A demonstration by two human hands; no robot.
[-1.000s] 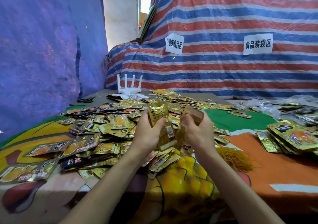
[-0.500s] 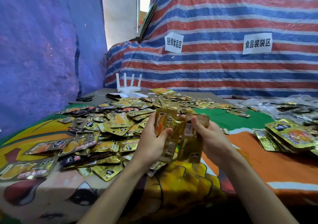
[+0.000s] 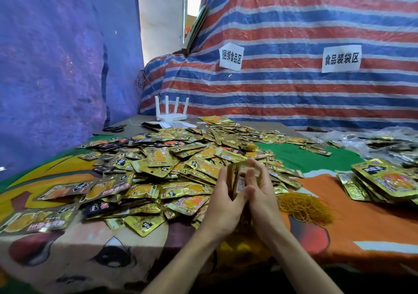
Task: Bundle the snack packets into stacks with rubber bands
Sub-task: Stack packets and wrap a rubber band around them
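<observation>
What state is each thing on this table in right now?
held stack: upright, pressed between both hands, no band visible on it.
left hand: grips the held stack.
right hand: grips the held stack.
loose packets: scattered in a heap, unbundled.
rubber bands: loose pile on the cloth, untouched.
scissors: lying flat, far left.
router: antennas upright.

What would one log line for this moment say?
left hand: grips packets | right hand: grips packets | rubber bands: loose pile, right of hands | banded: not yet
</observation>
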